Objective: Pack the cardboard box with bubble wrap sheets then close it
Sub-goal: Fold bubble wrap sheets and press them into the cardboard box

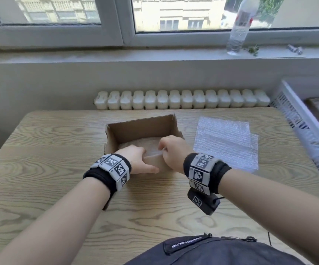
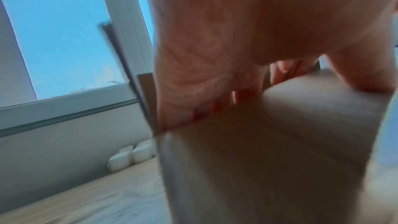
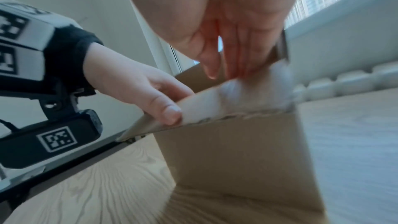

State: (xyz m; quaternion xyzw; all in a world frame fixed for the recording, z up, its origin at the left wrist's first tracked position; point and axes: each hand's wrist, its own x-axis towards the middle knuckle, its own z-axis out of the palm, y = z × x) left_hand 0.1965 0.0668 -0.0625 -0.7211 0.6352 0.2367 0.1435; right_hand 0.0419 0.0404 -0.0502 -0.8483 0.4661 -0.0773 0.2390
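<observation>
Open brown cardboard box (image 1: 141, 129) on desk (image 1: 40, 169), bubble wrap sheet (image 1: 151, 148) inside; left hand (image 1: 135, 159) grips near wall, right hand (image 1: 172, 152) pinches sheet.

Your head camera looks forward and down over both forearms at the table (image 1: 40, 169), with the window (image 1: 174, 14) across the top of the frame. Your left wrist camera sits low and very close behind the left hand (image 2: 247, 31), facing the window at the frame's left. Your right wrist camera looks up past the right hand (image 3: 232, 23). All three views share the cardboard box (image 1: 141, 129), and the right wrist view also catches the left hand.
</observation>
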